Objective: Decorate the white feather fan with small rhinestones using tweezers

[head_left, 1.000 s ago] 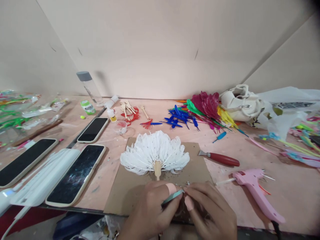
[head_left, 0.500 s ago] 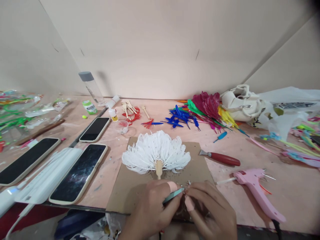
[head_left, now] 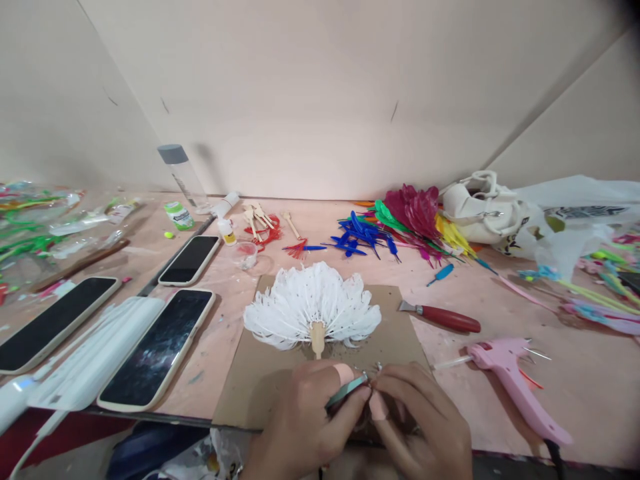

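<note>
On the tabletop (head_left: 500, 407), see a cardboard sheet (head_left: 245, 393) along the near edge, and a white feather fan (head_left: 313, 300) by that sheet's far edge; could get crushed if knocked in passing. At the sheet's near edge, find the left hand (head_left: 313, 413) clamped on a pale-green tool (head_left: 345, 391), pointed at the right hand (head_left: 423, 417), fingertips together: could nick a finger if pressed too hard. Cannot tell the contents of that pinch; could lose anything tiny among the loose bits (head_left: 379, 367).

The left fingers (head_left: 356, 405) have edged nearer the right fingers (head_left: 379, 405).
</note>
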`<state>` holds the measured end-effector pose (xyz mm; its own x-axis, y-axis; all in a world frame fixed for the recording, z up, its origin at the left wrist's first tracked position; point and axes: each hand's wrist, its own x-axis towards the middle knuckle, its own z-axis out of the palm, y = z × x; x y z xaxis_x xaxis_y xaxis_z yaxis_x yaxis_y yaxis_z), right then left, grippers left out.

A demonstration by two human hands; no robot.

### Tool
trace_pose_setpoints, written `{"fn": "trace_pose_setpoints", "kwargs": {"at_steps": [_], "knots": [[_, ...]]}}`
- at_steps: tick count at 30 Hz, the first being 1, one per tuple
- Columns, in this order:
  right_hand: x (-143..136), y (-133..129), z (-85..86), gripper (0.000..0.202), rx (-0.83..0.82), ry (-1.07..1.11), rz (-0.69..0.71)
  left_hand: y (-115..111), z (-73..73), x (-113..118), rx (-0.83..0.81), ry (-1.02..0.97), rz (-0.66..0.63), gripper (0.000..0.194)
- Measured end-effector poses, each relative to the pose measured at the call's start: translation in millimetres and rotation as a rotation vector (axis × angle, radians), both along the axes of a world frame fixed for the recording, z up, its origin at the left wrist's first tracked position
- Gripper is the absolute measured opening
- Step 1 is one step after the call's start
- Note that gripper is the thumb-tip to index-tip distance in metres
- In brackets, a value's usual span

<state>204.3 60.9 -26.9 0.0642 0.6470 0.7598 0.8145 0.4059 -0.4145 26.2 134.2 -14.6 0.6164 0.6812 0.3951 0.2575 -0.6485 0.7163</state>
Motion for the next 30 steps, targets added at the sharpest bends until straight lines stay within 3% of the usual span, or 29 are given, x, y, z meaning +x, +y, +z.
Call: {"fn": "trace_pose_setpoints", "kwargs": {"at_steps": [9,21,30], "knots": [[-3.9,-1.9,-1.9,0.009,0.035,-0.006,0.000,-0.8,0.0,0.5,-0.006,0.042,0.017,0.032],[-2.7,-0.4,-1.7,0.009,0.009,0.010,-0.015,-1.1,-0.2,-1.3,0.188,0.028,0.038,0.024],[-0.3,-0.9,1.1,0.009,-0.018,0.026,-0.001,0.5,4.6,-0.2,0.203,0.028,0.045,0.031]]}}
